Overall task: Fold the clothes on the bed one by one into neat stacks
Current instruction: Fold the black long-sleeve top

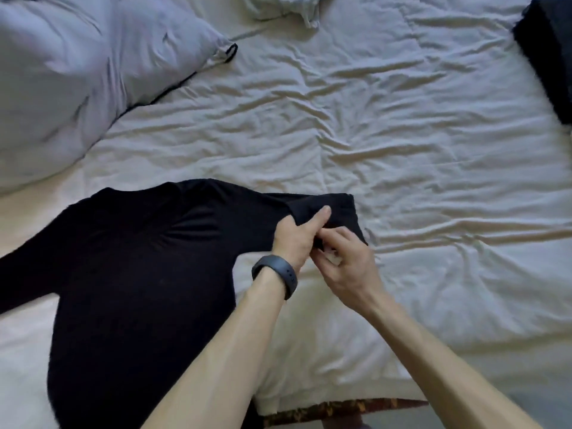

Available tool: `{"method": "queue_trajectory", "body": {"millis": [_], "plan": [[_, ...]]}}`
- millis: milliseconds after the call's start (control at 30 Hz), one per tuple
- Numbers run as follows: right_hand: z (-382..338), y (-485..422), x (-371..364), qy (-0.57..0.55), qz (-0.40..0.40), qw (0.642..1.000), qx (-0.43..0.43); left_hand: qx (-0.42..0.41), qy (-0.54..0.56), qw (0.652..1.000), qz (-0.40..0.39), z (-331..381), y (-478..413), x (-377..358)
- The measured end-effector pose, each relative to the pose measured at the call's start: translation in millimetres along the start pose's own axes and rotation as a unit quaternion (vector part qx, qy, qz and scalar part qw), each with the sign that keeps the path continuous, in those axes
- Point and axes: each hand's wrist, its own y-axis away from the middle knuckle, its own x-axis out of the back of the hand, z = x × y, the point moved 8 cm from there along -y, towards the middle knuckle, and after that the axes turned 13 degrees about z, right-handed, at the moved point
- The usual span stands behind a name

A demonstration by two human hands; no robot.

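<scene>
Toward eight o'clock from the middle of the bed [402,134], a black long-sleeved top [139,274] lies spread flat, body running down to six o'clock, one sleeve [340,209] reaching out toward three. Laid open like this, it looks ready for the sleeves to be brought in before the body is folded.

Both hands meet at that sleeve's end. The left hand [297,239], with a dark wristband [275,274], grips the cloth with curled fingers and the thumb laid along the top, probably to pin the sleeve. The right hand [349,267] has its fingers curled in at the cuff's lower edge and seems to pinch it, perhaps to straighten it.

A small pale patch shows between the right fingers; whether it is a label or the sheet behind, I cannot tell. The top's other sleeve runs off the frame at nine o'clock and its hem is cut off at the bottom. At twelve o'clock a crumpled pale garment [288,7] is half out of view, and at two o'clock a dark cloth [548,51] is too clipped to identify. A pillow [77,72] fills ten o'clock.
</scene>
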Motion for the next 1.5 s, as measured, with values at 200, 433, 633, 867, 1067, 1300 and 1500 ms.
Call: {"method": "queue_trajectory", "body": {"millis": [200, 433, 633, 867, 1067, 1300, 1500], "plan": [[-24.9, 94.9, -112.4, 0.043, -0.074, 0.995, -0.052, 0.002, 0.078, 0.985, 0.154, -30.6, 31.0, 198.7], [-31.3, 231.1, -253.3, 0.33, -0.255, 0.902, 0.115, 0.118, 0.185, 0.95, 0.222, -146.6, 92.8, 409.0], [-23.1, 251.0, -282.1, 0.403, -0.247, 0.88, 0.031, 0.212, 0.266, 0.891, 0.301, -272.0, 114.2, 535.9], [-47.2, 235.9, -287.5, 0.432, -0.257, 0.863, -0.049, 0.287, 0.062, 0.925, 0.239, -339.3, 102.9, 567.4], [-50.3, 176.0, -269.9, 0.186, -0.082, 0.927, -0.315, 0.168, -0.217, 0.877, 0.395, -262.2, 83.9, 572.6], [-23.8, 109.3, -291.5, -0.255, 0.08, 0.746, -0.61, -0.12, -0.293, 0.916, 0.245, -82.6, -20.2, 413.6], [-22.8, 96.0, -303.2, -0.321, 0.062, 0.607, -0.724, -0.18, -0.415, 0.884, 0.118, 12.6, -130.4, 280.9]]}}
